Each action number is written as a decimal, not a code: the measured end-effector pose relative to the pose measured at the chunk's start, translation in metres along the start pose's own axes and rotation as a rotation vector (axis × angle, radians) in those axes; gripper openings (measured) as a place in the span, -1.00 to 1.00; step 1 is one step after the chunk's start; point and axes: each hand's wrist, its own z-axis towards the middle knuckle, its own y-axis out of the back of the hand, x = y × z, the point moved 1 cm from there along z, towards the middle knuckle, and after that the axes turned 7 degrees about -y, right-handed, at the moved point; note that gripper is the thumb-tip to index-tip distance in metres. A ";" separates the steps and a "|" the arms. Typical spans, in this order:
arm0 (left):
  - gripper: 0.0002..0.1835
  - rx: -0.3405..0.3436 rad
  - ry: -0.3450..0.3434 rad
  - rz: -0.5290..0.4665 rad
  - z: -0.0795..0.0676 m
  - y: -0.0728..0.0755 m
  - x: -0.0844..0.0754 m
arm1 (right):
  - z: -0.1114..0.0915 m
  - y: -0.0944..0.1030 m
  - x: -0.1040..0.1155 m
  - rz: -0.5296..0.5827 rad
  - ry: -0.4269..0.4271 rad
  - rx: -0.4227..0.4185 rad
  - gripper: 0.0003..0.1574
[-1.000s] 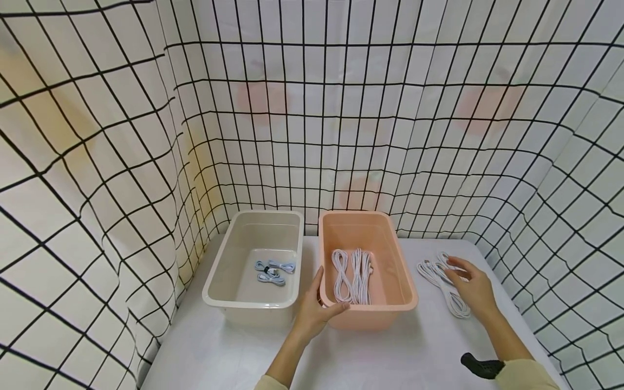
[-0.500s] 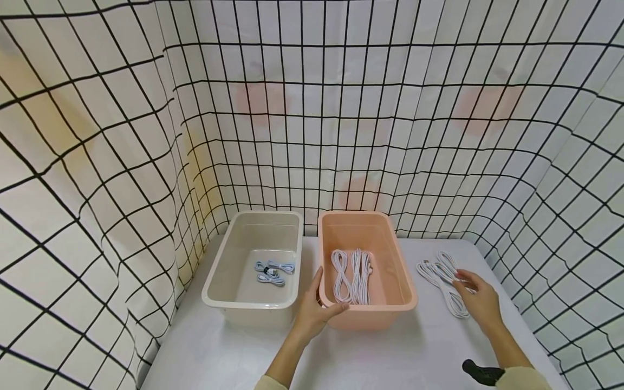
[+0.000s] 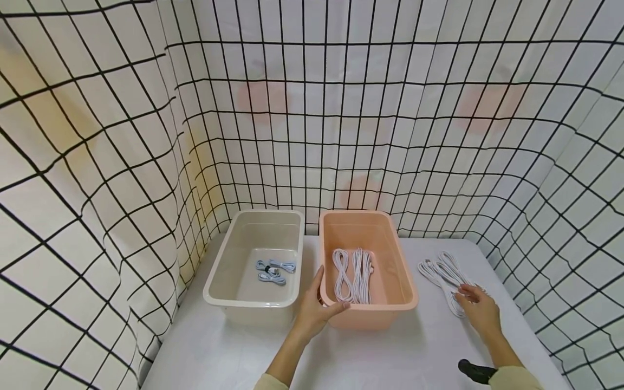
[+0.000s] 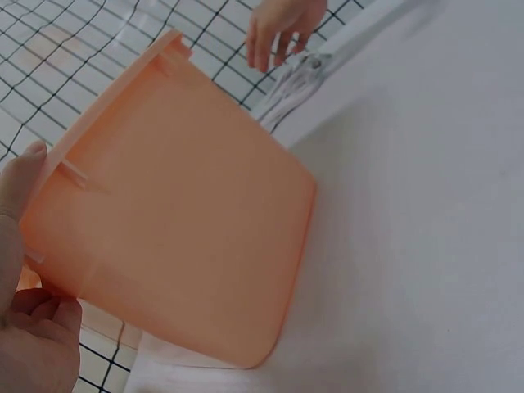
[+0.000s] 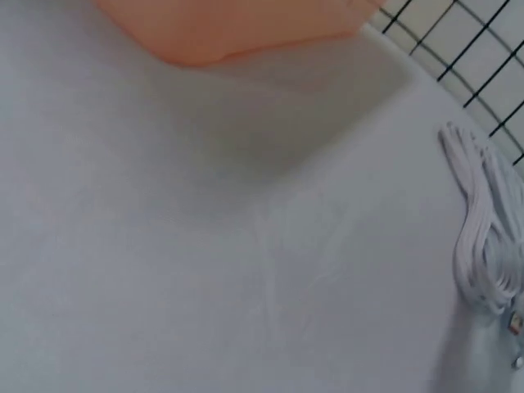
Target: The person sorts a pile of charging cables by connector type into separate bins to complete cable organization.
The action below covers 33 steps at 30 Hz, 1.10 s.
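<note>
My left hand grips the near left corner of an orange plastic tub, thumb over the front rim and fingers curled beneath the lip, as the left wrist view shows. Inside the tub lie white coiled cables, side by side. My right hand is over the near part of the white coiled cables on the table, fingertips overlapping them and hanging loosely bent. In the left wrist view that right hand is just above the cables. The right wrist view catches only the cables at its edge.
Left of the orange tub stands a cream tub with several light blue tied cables on its floor. A white table bears everything. Black wire mesh walls in the back and both sides.
My right hand has moved down toward the near end of the cables on the table, its fingertips lower over them. The left hand and both tubs stay in place.
</note>
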 end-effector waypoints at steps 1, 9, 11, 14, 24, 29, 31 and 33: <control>0.19 0.001 -0.001 0.001 0.000 0.000 0.000 | 0.001 -0.003 -0.005 -0.005 -0.017 0.016 -0.42; 0.19 0.000 -0.014 -0.012 -0.001 0.000 -0.001 | 0.000 -0.021 -0.024 -0.136 -0.078 0.172 -0.27; 0.19 0.005 -0.010 -0.007 -0.001 -0.001 0.000 | -0.002 -0.024 -0.023 -0.191 -0.056 0.154 -0.26; 0.19 0.008 -0.013 -0.003 0.000 -0.003 0.000 | -0.006 -0.025 -0.018 -0.246 -0.031 0.117 -0.27; 0.19 0.002 -0.023 -0.038 -0.001 0.003 -0.002 | 0.003 -0.022 -0.007 -0.344 0.002 0.186 -0.37; 0.17 -0.003 -0.023 -0.035 -0.001 0.002 -0.002 | 0.008 -0.021 -0.002 -0.419 -0.008 0.253 -0.44; 0.17 0.000 -0.022 -0.032 -0.001 0.001 -0.002 | 0.009 -0.017 0.000 -0.412 -0.020 0.274 -0.44; 0.18 0.001 -0.022 -0.034 -0.001 0.001 -0.001 | 0.010 -0.012 0.000 -0.383 -0.016 0.280 -0.45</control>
